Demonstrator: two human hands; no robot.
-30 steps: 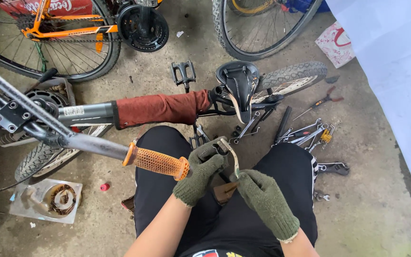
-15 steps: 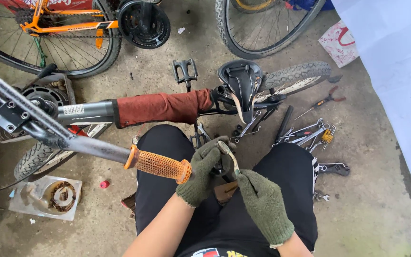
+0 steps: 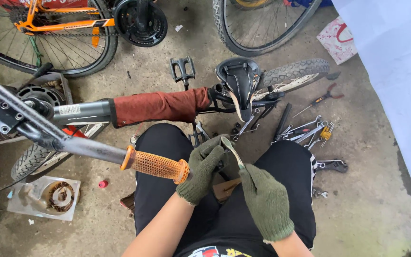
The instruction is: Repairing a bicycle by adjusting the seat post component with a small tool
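Observation:
Both my hands wear green knit gloves and meet over my lap. My left hand and my right hand each grip a thin pale strip, which curves up between them. Under the hands a brown block rests on my black trousers. An orange rubber handlebar grip on a dark handlebar ends right beside my left hand. Behind it lies a small bicycle with a rust-red padded top tube and a black saddle.
Wrenches and other tools lie scattered on the concrete at the right, with red-handled pliers beyond. A loose black pedal lies ahead. An orange bicycle and a wheel stand at the back. A tray with a coiled part sits left.
My hands stay together on the strip; the right hand has slid slightly lower along it. The view has shifted a little, with the handlebar grip closer to my left hand.

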